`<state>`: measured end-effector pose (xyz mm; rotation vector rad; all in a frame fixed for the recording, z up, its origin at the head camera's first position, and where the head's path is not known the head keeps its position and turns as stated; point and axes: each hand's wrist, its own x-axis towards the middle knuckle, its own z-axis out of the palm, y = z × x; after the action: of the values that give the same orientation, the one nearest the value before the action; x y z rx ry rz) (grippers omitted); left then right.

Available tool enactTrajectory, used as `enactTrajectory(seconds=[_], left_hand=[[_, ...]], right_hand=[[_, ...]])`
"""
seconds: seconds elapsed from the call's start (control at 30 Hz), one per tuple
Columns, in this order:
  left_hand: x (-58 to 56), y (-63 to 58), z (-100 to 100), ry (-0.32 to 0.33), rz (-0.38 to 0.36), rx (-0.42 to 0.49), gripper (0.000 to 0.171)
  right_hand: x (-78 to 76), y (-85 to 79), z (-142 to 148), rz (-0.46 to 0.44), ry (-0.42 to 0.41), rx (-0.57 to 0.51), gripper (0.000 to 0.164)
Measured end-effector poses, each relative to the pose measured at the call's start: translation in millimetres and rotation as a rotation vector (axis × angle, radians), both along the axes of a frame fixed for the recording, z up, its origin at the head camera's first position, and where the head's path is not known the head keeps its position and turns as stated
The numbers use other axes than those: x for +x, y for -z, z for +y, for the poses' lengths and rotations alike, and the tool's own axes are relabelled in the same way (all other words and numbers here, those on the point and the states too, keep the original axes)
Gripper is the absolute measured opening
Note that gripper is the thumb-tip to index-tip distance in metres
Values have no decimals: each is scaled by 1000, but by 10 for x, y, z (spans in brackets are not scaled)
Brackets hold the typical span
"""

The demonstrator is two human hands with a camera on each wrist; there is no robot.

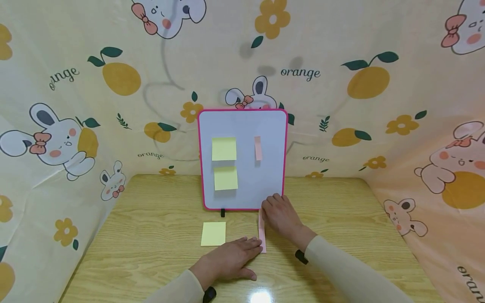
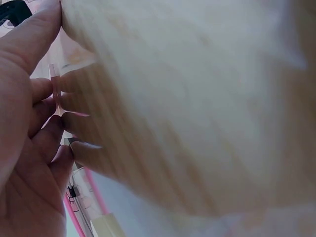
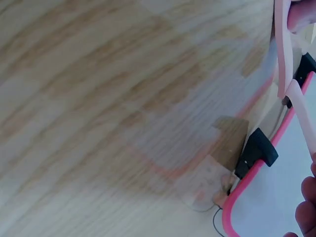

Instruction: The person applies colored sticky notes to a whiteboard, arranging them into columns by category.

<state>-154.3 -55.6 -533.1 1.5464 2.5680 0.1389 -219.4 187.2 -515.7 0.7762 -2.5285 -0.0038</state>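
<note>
A pink paper strip (image 1: pixel 262 233) lies on the table in front of a whiteboard (image 1: pixel 246 185). My left hand (image 1: pixel 233 259) lies flat, its straight fingertips touching the strip's near end. By the board's lower right edge, my right hand (image 1: pixel 281 216) pinches the strip's far end with curled fingers. In the right wrist view the pink strip (image 3: pixel 302 116) bends upward off the table towards those right fingertips (image 3: pixel 307 207). A yellow sticky note (image 1: pixel 213 234) lies on the table beyond my left hand. The left wrist view shows the left fingers (image 2: pixel 54 133) against the tabletop.
The pink-framed board stands on black feet (image 3: pixel 256 152). Stuck to it are an upper yellow note (image 1: pixel 224 149), a lower yellow note (image 1: pixel 225 178) and a short pink strip (image 1: pixel 258 148). A patterned cloth (image 1: pixel 303 38) surrounds the wooden table (image 1: pixel 151 235) at the back and sides.
</note>
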Motion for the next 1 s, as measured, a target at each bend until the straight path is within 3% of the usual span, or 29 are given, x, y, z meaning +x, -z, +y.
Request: enactTrajectory(seconds=[0.23, 0.47, 0.7, 1.0], left_hand=[[-4, 8, 2, -11, -12, -4, 80], [-1, 8, -4, -25, -29, -2, 80], [-9, 14, -8, -36, -55, 11, 81], [-6, 2, -4, -39, -62, 20, 81]], right_hand=[[-10, -82, 0, 25, -2, -26, 17], [16, -309, -25, 51, -25, -93, 12], [-67, -531, -20, 251, -128, -208, 12], [-216, -726, -56, 479, -174, -163, 10]])
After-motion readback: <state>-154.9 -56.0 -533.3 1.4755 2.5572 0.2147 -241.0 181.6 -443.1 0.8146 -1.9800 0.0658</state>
